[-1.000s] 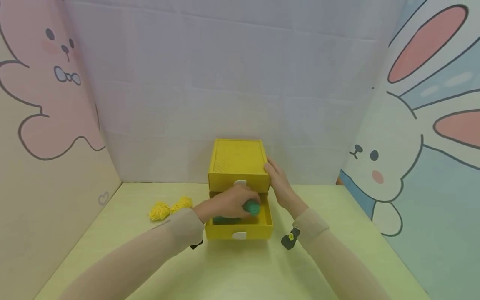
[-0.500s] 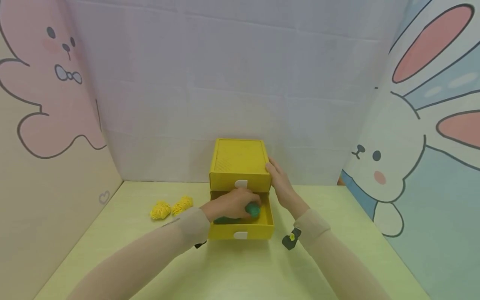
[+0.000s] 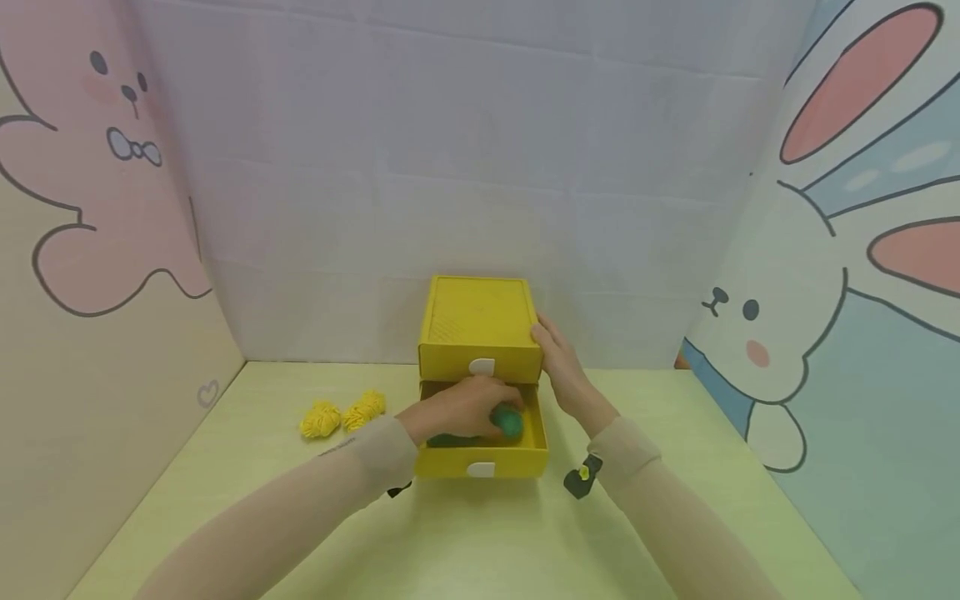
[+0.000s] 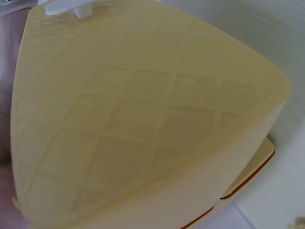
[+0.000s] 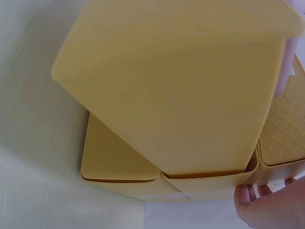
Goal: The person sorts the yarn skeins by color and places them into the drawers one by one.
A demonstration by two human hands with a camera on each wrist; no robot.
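A yellow two-drawer box (image 3: 480,310) stands against the back wall, its lower drawer (image 3: 537,450) pulled out. My left hand (image 3: 468,407) reaches over that drawer and grips a green bundle (image 3: 507,421), whose rounded end shows past the fingers. Its kind is not clear. A second dark green piece (image 3: 448,440) lies in the drawer, partly under the hand. On the box's right side rests my right hand (image 3: 566,373), fingers extended along the edge; the right wrist view shows its fingertips touching the casing. The waffle-patterned drawer front (image 4: 143,105) fills much of the left wrist view.
Two yellow yarn bundles (image 3: 342,414) lie on the pale table (image 3: 480,550) left of the box. The upper drawer, with a white tab (image 3: 482,367), is closed just above the left hand. Printed side walls (image 3: 795,333) and a white back sheet (image 3: 480,183) enclose the table.
Hardly anything differs. The head view has shifted slightly, and the green bundle in my left hand sits a touch lower. My right hand stays on the box.
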